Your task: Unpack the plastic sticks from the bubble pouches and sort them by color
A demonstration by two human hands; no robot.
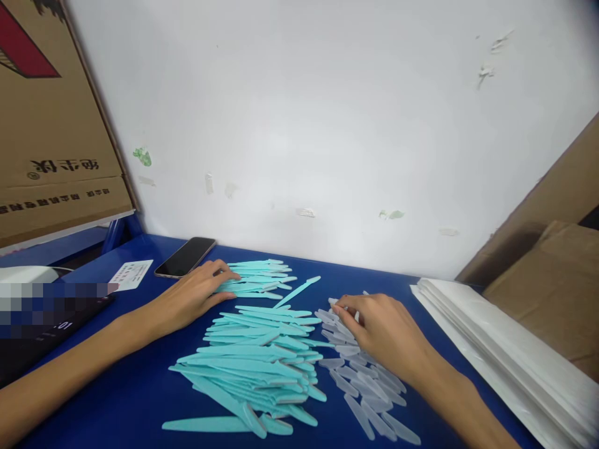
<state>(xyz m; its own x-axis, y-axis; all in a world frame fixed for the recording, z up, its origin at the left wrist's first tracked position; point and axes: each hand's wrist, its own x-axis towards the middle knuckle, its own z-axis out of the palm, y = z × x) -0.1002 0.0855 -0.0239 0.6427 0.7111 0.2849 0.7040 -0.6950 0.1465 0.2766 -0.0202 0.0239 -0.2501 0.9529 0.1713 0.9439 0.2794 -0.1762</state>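
Note:
My left hand (206, 290) rests at the left end of a far pile of teal eyebrow razors (264, 277), its thumb and fingers around several handle ends. My right hand (374, 318) is closed in a pinch, with the tip of a small clear blade cap (332, 301) showing at its fingertips. Below it lies a loose heap of clear blade caps (369, 383), partly hidden by the hand. A larger pile of teal razors (262, 358) spreads between the hands and nearer to me. One single razor (299, 291) lies slanted beside the far pile.
A phone (186, 257) and a printed card (132, 275) lie at the back left of the blue table (140, 399). White folded sheets (496, 349) lie along the right side. Cardboard boxes (51, 125) stand at left and right. A white wall (318, 125) closes off the back.

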